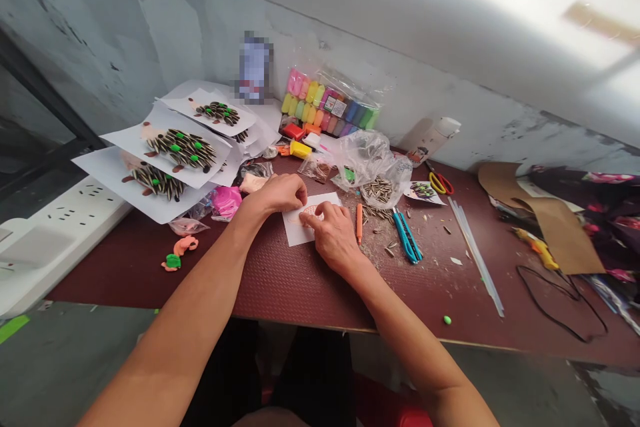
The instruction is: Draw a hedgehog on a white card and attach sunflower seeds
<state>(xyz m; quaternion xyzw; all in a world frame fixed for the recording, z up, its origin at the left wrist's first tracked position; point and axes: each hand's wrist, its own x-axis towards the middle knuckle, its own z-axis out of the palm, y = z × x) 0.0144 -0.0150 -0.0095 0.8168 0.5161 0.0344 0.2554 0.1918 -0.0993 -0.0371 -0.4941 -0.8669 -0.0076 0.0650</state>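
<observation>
A small white sheet of paper (297, 236) lies on the tabletop with a peach-orange patch (313, 211) on it, partly hidden by fingers. At the sheet's upper left, my left hand (286, 192) hovers with its fingers curled together, and what they hold, if anything, is hidden. My right hand (335, 235) rests on the sheet's right side, a finger pressing on the patch and the fingers somewhat apart. Just right of it lie an orange stick-like tool (359, 223) and a teal utility knife (407, 236). Sunflower seeds (379, 191) fill a clear plastic bag, with more spilled beside it.
Paper sheets bearing seed-covered hedgehogs (183, 150) are stacked at left beside a white power strip (60, 220). Coloured clay packs (330, 107) lean on the wall. Scissors (441, 183), clear glue sticks (477, 257) and a corded yellow glue gun (537, 248) lie rightward.
</observation>
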